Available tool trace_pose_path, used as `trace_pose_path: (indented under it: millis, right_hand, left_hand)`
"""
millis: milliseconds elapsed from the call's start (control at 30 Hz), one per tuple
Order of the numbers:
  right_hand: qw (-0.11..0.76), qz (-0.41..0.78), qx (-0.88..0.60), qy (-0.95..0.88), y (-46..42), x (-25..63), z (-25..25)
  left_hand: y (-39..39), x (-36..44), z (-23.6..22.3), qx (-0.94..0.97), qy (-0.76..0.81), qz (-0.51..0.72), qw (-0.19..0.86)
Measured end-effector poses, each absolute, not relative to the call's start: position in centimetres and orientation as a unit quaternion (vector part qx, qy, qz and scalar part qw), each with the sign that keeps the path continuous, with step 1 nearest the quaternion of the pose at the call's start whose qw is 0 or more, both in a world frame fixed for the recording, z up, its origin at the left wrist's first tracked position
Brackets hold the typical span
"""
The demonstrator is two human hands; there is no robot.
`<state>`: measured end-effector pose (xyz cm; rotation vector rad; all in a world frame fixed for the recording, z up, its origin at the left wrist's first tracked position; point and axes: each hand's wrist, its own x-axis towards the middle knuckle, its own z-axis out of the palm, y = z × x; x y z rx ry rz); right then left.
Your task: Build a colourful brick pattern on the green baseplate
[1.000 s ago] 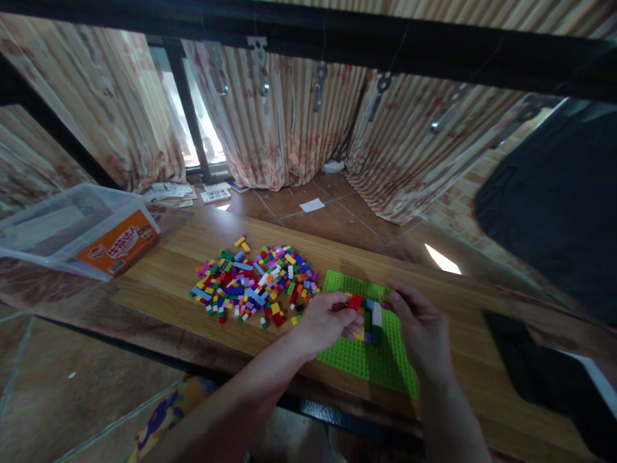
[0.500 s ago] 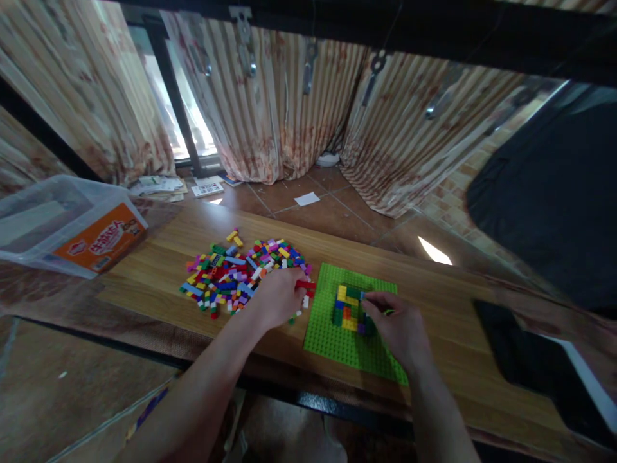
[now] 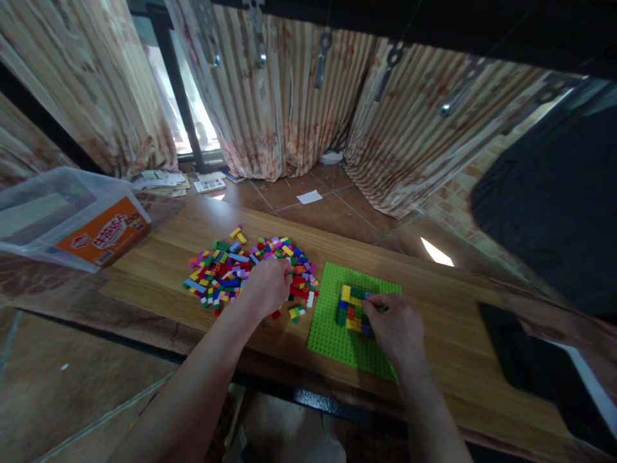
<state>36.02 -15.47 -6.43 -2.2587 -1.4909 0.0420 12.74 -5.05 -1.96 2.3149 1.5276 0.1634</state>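
Over the right part of a pile of loose toy building bricks [image 3: 231, 267] is my left hand [image 3: 267, 283]. Its fingers are closed, and whatever they pinch is hidden among the bricks. Red bricks [image 3: 299, 284] lie just right of its fingertips. My right hand [image 3: 398, 321] rests over the right side of a green studded baseplate [image 3: 328, 328], with thumb and fingers drawn together. Its fingertips touch or nearly touch a low structure of yellow, blue, green and red bricks [image 3: 351, 307] on the plate. I cannot make out what is between them.
A clear plastic box [image 3: 72, 193] with an orange label stands at the left end of the wooden table [image 3: 159, 257]. A dark flat object [image 3: 511, 347] lies at the right. Striped curtains [image 3: 299, 116] hang beyond the table, and a black bar [image 3: 434, 32] crosses above.
My left hand has moved left, away from the baseplate and deeper over the pile; the red bricks by its fingers now lie uncovered. My right hand stays at the brick structure. The view has shifted slightly.
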Motion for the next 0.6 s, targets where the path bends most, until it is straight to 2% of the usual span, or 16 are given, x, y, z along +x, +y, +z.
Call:
trace_pose_path:
  millis: [200, 300, 433, 600]
  right_hand:
    - [0.285, 0.029, -0.799, -0.529, -15.7, 37.5, -6.5]
    - [0.309, 0.078, -0.816, -0.482, -15.9, 38.5, -6.6]
    - [0.308, 0.147, -0.814, -0.470, -16.0, 39.0, -7.5]
    - [0.303, 0.146, -0.816, -0.470, -15.6, 38.5, -8.1]
  left_hand:
    - [-4.9, 12.9, -2.4, 0.808, 0.554, 0.073, 0.187]
    - [-4.9, 13.0, -2.3, 0.809, 0.553, 0.068, 0.187]
    - [-4.8, 13.1, -2.3, 0.809, 0.555, 0.077, 0.179]
    - [-4.7, 13.2, -2.2, 0.812, 0.549, 0.080, 0.180]
